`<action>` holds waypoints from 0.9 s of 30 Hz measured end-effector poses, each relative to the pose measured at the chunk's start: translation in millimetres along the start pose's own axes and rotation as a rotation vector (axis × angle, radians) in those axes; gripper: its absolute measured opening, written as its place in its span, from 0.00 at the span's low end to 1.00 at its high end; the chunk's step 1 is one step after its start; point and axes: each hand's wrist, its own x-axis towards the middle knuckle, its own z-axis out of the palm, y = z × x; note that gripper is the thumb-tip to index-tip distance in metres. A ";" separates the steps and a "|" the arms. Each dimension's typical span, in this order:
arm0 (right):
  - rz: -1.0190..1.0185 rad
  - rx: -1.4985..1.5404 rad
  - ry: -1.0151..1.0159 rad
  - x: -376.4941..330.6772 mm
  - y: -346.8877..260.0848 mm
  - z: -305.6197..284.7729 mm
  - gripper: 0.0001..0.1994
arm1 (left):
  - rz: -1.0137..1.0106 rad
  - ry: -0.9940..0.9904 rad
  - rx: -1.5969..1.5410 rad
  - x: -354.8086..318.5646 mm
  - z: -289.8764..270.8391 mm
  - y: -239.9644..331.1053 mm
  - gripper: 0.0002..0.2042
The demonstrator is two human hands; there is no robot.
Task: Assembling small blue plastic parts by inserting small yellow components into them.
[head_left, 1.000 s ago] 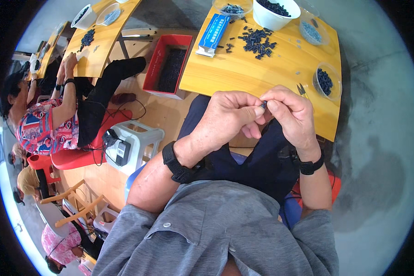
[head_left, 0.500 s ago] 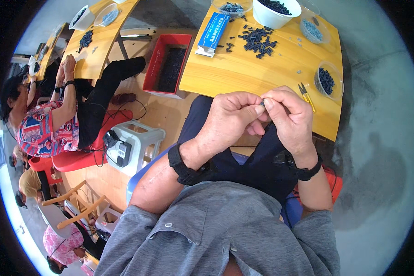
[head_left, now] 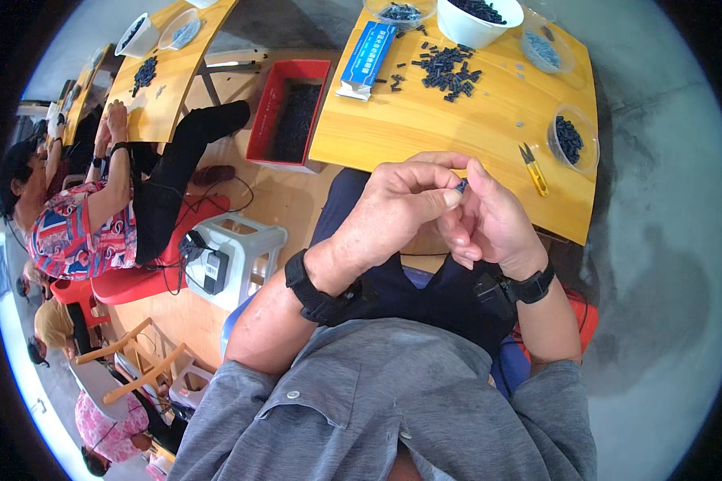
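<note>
Just above my lap, past the table's near edge, both hands meet. My left hand (head_left: 401, 207) pinches a small dark cylindrical piece (head_left: 461, 185) between thumb and forefinger; only its end shows. Close beside it, my right hand (head_left: 497, 215) has its thumb raised and apart from its loosely curled fingers, which are near the piece. On the wooden table (head_left: 393, 132) ahead lies a loose pile of similar short black pieces (head_left: 449, 74). Yellow-handled thread snips (head_left: 535, 170) rest on the right side, near a clear tub of black pieces (head_left: 569, 140).
A blue and white box (head_left: 369, 60), a white bowl (head_left: 477, 28) of black pieces and a clear tub of pale blue bits (head_left: 542, 51) stand farther back. Left of the table sits a red box (head_left: 290, 112). A white stool (head_left: 241, 248) and a seated co-worker (head_left: 80, 224) are farther left.
My right thumb has lifted away from the dark piece and the right hand has turned and opened. The left hand keeps its pinch, and more of the piece shows.
</note>
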 end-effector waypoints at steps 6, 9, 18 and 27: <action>-0.014 0.044 -0.090 1.8 5.6 -2.2 0.28 | -0.040 -0.025 -0.093 1.8 -6.1 -1.7 0.04; 0.015 0.125 -0.131 3.7 9.2 -5.5 0.27 | -0.048 -0.127 -0.029 5.7 -13.6 -0.5 0.05; 0.034 0.190 -0.361 9.6 11.5 -7.5 0.26 | -0.076 -0.319 -0.076 10.5 -13.8 2.7 0.07; 0.125 0.279 -0.363 6.2 12.5 -7.8 0.24 | -0.091 -0.286 -0.042 9.3 -6.9 2.4 0.08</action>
